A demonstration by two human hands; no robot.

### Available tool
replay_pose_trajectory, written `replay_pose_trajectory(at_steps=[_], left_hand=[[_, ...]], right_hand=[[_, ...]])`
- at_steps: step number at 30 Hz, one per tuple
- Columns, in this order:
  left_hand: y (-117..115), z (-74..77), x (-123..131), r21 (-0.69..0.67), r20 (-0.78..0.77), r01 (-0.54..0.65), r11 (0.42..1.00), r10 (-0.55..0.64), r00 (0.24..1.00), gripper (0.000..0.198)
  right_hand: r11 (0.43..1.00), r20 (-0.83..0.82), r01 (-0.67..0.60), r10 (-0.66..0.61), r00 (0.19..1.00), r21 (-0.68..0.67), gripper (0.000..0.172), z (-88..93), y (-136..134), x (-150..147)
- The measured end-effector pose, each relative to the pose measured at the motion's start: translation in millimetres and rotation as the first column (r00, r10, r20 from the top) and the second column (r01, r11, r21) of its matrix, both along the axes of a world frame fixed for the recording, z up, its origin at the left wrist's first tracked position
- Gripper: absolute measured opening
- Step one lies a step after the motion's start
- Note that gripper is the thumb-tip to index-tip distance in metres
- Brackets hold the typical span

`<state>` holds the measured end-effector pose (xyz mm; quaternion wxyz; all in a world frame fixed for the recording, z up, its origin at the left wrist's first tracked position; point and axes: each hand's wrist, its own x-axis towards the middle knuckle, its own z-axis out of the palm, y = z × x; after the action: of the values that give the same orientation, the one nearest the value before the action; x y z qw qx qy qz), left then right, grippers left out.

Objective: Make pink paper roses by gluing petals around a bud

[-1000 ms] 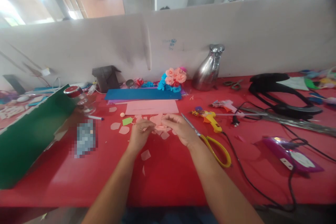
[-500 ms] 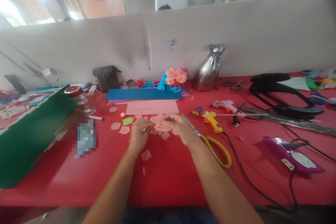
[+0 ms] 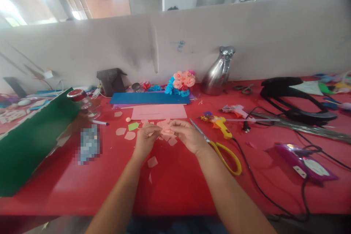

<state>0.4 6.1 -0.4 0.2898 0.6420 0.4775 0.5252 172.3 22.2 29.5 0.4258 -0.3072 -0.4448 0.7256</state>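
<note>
My left hand (image 3: 146,139) and my right hand (image 3: 187,135) meet over the red table (image 3: 175,186), fingers pinched together on a small pink paper piece (image 3: 167,132) held between them. Several loose pink paper cut-outs (image 3: 129,135) lie around the hands, and a small green scrap (image 3: 133,126) sits to the left. Yellow-handled scissors (image 3: 222,150) rest just right of my right wrist, blades pointing toward the hands. A pink paper sheet (image 3: 159,111) lies just beyond my fingers.
A blue sheet (image 3: 149,98), paper roses (image 3: 181,81) and a silver vase (image 3: 218,71) stand by the back wall. A yellow glue gun (image 3: 219,124), black cables (image 3: 263,190) and a purple case (image 3: 304,161) fill the right. A green board (image 3: 30,142) and a jar (image 3: 82,102) are left.
My fingers have shifted slightly on the pink piece; the hands stay in the same place. Nothing else has moved.
</note>
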Motion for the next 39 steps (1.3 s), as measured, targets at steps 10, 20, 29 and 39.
replay_pose_trajectory(at_steps=[10, 20, 29, 39], left_hand=[[-1.4, 2.6, -0.3, 0.011, 0.029, 0.041, 0.999, -0.042, 0.999, 0.012], [-1.1, -2.6, 4.5, 0.111, -0.067, -0.034, 0.993, 0.042, 0.997, 0.013], [-6.5, -2.0, 19.2, -0.257, 0.466, -0.022, 0.966, 0.144, 0.873, 0.011], [-5.8, 2.9, 21.3, -0.282, 0.588, 0.044, 0.958, 0.136, 0.797, 0.013]], right_hand=[[0.998, -0.064, -0.061, 0.063, 0.996, 0.036, 0.013, 0.7, -1.7, -1.2], [0.979, 0.086, 0.136, -0.150, 0.985, 0.149, 0.013, 0.7, -0.1, -2.1], [0.971, 0.228, 0.165, -0.203, 0.952, 0.173, 0.011, -19.4, -1.9, -21.4], [0.884, 0.337, 0.064, -0.242, 0.910, 0.463, 0.020, -34.1, -6.3, -33.2]])
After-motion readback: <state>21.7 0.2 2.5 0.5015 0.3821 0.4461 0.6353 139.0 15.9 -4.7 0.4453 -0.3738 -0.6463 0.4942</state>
